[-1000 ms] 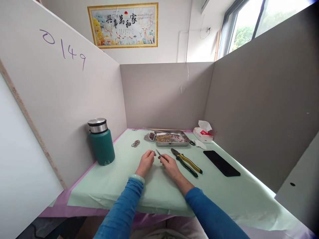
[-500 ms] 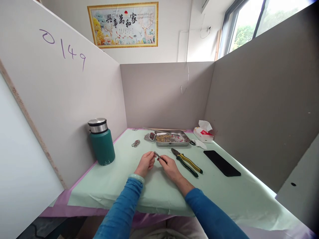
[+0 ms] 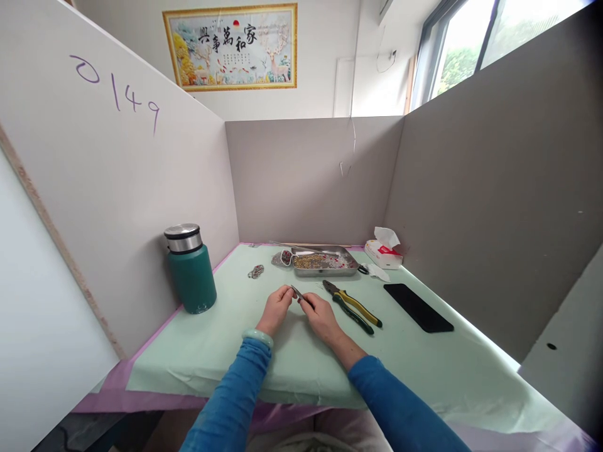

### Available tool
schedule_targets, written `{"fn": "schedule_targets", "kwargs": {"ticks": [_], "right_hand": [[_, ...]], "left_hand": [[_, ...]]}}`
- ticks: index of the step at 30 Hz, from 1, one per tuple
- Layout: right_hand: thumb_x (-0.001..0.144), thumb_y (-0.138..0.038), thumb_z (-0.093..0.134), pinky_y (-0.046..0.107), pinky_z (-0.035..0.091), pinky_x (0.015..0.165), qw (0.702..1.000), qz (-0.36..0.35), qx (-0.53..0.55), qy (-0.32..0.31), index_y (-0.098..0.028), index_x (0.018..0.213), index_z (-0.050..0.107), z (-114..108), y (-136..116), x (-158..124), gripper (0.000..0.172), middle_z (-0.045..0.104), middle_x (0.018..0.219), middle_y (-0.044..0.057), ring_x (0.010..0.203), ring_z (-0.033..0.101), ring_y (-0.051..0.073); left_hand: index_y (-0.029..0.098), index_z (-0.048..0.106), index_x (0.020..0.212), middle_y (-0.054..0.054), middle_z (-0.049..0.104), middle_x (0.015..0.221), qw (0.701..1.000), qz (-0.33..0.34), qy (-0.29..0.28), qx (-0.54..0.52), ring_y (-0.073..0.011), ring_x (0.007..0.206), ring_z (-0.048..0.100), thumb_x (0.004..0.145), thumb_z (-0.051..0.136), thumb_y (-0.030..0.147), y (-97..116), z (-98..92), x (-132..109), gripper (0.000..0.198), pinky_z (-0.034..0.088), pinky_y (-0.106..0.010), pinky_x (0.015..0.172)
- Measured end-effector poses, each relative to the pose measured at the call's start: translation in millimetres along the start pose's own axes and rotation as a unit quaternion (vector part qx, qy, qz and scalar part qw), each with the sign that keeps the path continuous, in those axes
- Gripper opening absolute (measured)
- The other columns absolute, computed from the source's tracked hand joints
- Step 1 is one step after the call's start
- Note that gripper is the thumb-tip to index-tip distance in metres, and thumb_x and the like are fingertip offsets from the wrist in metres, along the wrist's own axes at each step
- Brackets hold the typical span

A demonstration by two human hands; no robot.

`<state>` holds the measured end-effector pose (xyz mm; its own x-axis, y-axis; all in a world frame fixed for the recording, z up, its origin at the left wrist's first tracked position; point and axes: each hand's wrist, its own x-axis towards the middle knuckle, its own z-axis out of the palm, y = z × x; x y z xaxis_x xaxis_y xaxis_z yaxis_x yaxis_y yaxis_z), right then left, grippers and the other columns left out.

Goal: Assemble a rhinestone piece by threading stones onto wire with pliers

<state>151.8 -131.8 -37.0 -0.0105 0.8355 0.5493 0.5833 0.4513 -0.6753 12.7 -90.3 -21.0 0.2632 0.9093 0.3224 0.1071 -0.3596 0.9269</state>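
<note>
Head view of a partitioned work booth. The person's left hand (image 3: 277, 306) and right hand (image 3: 321, 316) meet at the middle of a table (image 3: 424, 370) covered in pale green cloth, both forearms in blue sleeves.

The right hand is clenched around a slim metal tool (image 3: 298, 293), whose pointed tip juts up and to the left from the fingers. The left hand's fingertips are drawn together and touch that tip. Whatever lies pinched between them is too small to make out. A pale green bangle (image 3: 258, 338) circles the left wrist.

Just beside the right hand, on its right, lie pliers (image 3: 352, 305) with yellow and green handles, jaws pointing away from the person. They lie flat on the cloth, untouched. Beyond the hands, near the rear partition, stands a metal tray (image 3: 325, 274) holding a heap of small gold-coloured pieces and scattered red ones. A small dish (image 3: 282, 257) touches the tray's left end, and a little cluster of silvery pieces (image 3: 256, 271) lies further left, apart from both.

A dark green flask (image 3: 191, 273) with a steel lid stands upright by the left partition. A black phone (image 3: 418, 307) lies face down to the right, well apart from the hands. A tissue box (image 3: 384, 252) sits in the far right corner. A framed picture (image 3: 230, 47) hangs on the wall behind the booth.
</note>
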Motion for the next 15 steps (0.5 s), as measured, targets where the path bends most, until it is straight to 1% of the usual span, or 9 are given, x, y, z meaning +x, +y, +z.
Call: {"fn": "schedule_targets", "kwargs": {"ticks": [9,15], "right_hand": [[0.087,-0.027,0.042,0.025,0.039,0.072,1.0,0.004,-0.02,0.004,-0.02,0.086,0.062,-0.2,-1.6,-0.8,0.022,0.062,0.085,0.004,0.08,0.055,0.017],[0.085,-0.03,0.044,0.026,0.037,0.072,1.0,0.025,-0.006,0.01,-0.019,0.085,0.063,-2.8,-5.4,-2.6,0.021,0.059,0.082,0.004,0.079,0.052,0.017]], "left_hand": [[0.018,0.054,0.073,0.007,0.033,0.051,0.999,0.022,-0.003,0.025,-0.0097,0.046,0.03,0.082,0.041,0.043,-2.6,-1.9,0.7,0.029,0.027,-0.022,0.047],[0.018,0.056,0.07,0.006,0.036,0.051,0.999,0.029,0.004,0.037,-0.0106,0.048,0.033,0.08,0.044,0.041,-1.6,-3.2,0.8,0.028,0.027,-0.022,0.049]]}}
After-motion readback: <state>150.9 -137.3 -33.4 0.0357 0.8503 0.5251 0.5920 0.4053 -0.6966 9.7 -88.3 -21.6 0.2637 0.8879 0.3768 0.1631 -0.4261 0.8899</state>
